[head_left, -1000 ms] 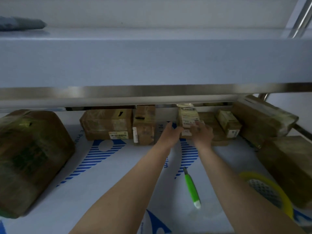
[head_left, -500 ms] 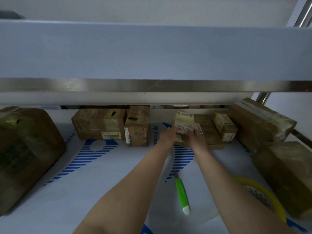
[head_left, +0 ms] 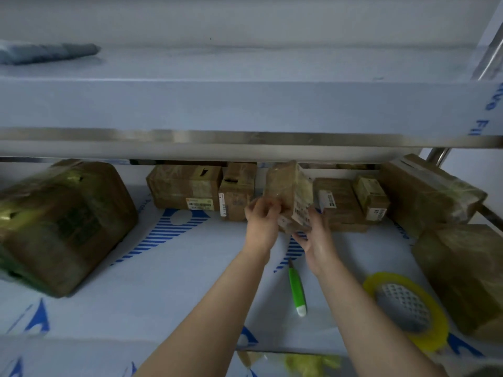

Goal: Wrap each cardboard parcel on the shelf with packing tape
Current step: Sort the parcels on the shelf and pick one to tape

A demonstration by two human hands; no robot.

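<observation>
A small cardboard parcel [head_left: 290,195] with white labels is held up off the shelf, tilted. My left hand [head_left: 261,223] grips its left lower edge with curled fingers. My right hand [head_left: 315,235] holds it from below and on the right. A roll of yellow packing tape [head_left: 432,333] lies flat on the shelf at the right, beside my right forearm. A green utility knife [head_left: 296,291] lies between my forearms.
Several taped cardboard parcels line the shelf's back: a wide one [head_left: 185,186], a narrow one [head_left: 236,194], flat ones [head_left: 337,202]. Large parcels sit at the left [head_left: 62,221] and right [head_left: 462,273]. An upper shelf [head_left: 245,107] overhangs closely.
Both hands have lifted the small parcel from the back row and drawn it forward and up, turning it. The view has shifted slightly downward.
</observation>
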